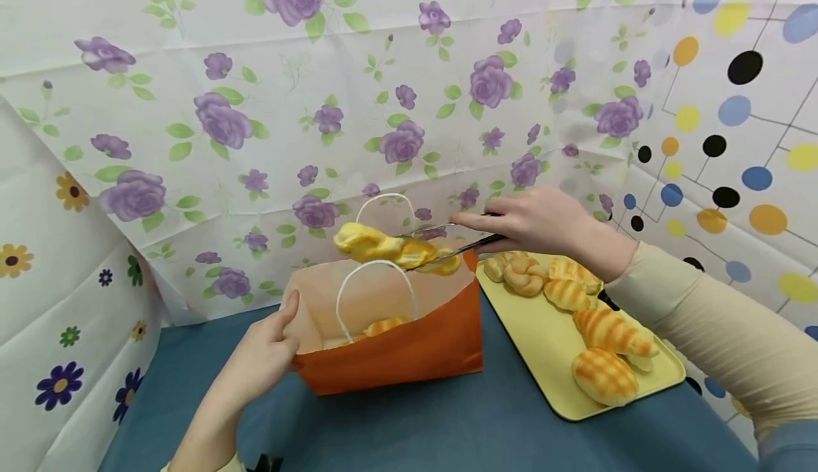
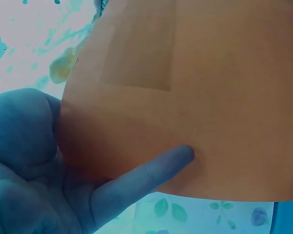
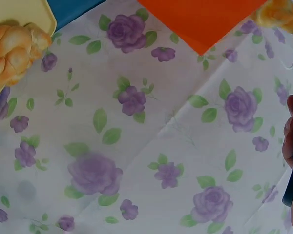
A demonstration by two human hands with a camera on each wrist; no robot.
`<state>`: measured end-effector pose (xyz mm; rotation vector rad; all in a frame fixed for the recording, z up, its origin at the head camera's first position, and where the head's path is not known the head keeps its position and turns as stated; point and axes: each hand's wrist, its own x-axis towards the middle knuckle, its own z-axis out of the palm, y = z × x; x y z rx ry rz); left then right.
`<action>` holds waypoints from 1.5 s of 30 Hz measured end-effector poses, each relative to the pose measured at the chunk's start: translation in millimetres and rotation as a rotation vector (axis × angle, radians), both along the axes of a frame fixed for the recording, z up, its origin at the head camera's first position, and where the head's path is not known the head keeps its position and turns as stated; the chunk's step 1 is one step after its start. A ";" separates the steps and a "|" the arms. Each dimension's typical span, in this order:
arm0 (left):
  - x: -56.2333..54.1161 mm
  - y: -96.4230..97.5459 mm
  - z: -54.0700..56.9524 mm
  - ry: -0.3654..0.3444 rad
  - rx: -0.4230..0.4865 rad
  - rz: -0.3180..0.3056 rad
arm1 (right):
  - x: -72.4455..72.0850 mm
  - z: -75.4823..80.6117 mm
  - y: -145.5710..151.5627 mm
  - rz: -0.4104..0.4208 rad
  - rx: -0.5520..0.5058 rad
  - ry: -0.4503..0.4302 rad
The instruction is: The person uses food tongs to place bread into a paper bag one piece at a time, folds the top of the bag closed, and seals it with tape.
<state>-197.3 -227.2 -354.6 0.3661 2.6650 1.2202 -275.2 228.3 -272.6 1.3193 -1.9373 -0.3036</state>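
An orange paper bag (image 1: 396, 358) with white handles stands with its mouth open, one striped bread roll (image 1: 385, 326) showing inside. My left hand (image 1: 262, 351) holds the bag by its left edge; in the left wrist view one finger (image 2: 146, 171) lies along the bag's side. In my right hand (image 1: 537, 223) are tongs (image 1: 481, 243) with dark handles, the index finger stretched along them. A yellow twisted bread (image 1: 383, 246) is held between the tongs' arms, above the bag's mouth. The right wrist view catches only part of the right hand at its edge.
To the bag's right, a yellow tray (image 1: 537, 344) carries several breads, among them a knotted one (image 1: 525, 275) and a round crosshatched one (image 1: 605, 376). Both rest on a blue tabletop (image 1: 447, 429). Flower-patterned sheets (image 1: 358, 103) rise behind, and a dotted sheet (image 1: 703, 195) at right.
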 end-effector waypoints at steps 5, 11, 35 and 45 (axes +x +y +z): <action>2.1 0.8 -3.1 -0.001 0.052 0.022 | -6.4 14.8 -16.3 -0.053 0.183 -0.070; 1.1 1.1 -2.5 0.002 0.037 0.053 | -12.7 25.3 -41.1 -0.124 0.353 -0.204; -0.1 -0.4 -0.8 0.012 -0.009 -0.001 | -18.6 7.2 -125.7 -0.278 0.680 -0.254; -1.0 0.2 -1.6 0.019 -0.004 -0.003 | -25.9 -3.8 -124.5 -0.286 0.742 -0.220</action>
